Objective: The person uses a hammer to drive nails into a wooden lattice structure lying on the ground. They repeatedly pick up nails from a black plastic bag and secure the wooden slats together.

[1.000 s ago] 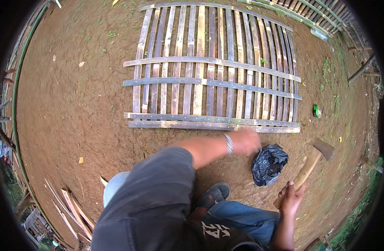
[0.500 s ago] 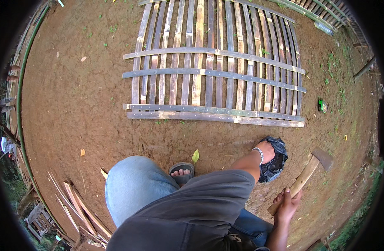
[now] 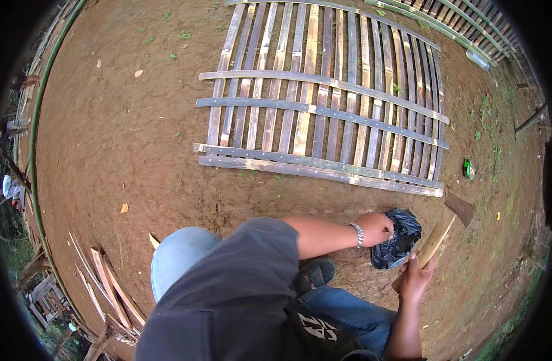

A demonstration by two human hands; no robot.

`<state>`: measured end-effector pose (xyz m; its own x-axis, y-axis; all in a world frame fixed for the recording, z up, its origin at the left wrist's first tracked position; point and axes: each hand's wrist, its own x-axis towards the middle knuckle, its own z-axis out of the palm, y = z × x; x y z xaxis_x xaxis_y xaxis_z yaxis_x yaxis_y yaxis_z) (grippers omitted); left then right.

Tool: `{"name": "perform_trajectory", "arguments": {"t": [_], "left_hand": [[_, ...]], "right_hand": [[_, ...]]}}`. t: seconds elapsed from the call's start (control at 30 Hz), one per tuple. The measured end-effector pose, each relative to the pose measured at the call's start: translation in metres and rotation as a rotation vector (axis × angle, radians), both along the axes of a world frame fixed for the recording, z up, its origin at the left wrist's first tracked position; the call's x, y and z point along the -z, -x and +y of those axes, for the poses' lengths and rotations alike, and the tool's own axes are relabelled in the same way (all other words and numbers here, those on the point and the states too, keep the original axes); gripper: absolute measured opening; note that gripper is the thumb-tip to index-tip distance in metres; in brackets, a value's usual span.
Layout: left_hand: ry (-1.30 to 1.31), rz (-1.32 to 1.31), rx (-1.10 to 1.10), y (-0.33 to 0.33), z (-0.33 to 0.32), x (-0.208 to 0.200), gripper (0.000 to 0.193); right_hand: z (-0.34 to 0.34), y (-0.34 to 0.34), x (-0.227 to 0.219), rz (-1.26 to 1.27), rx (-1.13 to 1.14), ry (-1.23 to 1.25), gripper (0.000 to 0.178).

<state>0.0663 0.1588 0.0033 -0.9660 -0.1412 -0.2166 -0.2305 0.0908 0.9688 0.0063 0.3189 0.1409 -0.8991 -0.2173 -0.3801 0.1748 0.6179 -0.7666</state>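
Note:
My left hand [image 3: 375, 228], with a silver chain bracelet on its wrist, is at the left rim of a black plastic bag [image 3: 402, 251] on the ground. Its fingers are pinched together; what is between them is too small to make out. The bag's mouth gapes, its contents dark. My right hand [image 3: 415, 278] grips the wooden handle of a hatchet [image 3: 439, 233], whose rusty head points up and away. Beyond the bag lies a flat bamboo slat panel [image 3: 324, 108], its long slats crossed by several nailed strips.
A green and black tape measure [image 3: 468, 169] lies right of the panel. Split bamboo strips [image 3: 110, 283] are at the lower left. A long green pole [image 3: 33, 144] edges the left side. Bamboo fencing [image 3: 462, 18] and a plastic bottle [image 3: 478, 59] are at the far right.
My left hand has come out of the bag to its left rim, fingers now pinched. The hatchet stays in my right hand. The view has shifted, so the panel appears farther right.

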Motion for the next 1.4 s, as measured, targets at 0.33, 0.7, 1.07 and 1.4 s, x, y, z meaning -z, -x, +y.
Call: {"name": "perform_trajectory", "arguments": {"t": [0.33,0.7,1.07,1.4], "left_hand": [[-0.221,0.173,-0.311,-0.052,-0.050,-0.025,0.017],[-0.121,0.034,-0.541,-0.077,-0.088,-0.045,0.016],[-0.082,-0.084,-0.798,-0.096,-0.135,-0.009,0.009],[0.833,-0.140,-1.285,-0.085,-0.288,0.077,0.007]], "right_hand": [[-0.097,-0.001,0.017,-0.135,-0.275,0.062,0.025],[-0.157,-0.010,0.018,-0.298,-0.428,0.121,0.045],[-0.157,-0.010,0.029,-0.251,-0.425,0.088,0.047],[-0.100,-0.015,0.032,-0.353,-0.424,-0.022,0.038]]}}
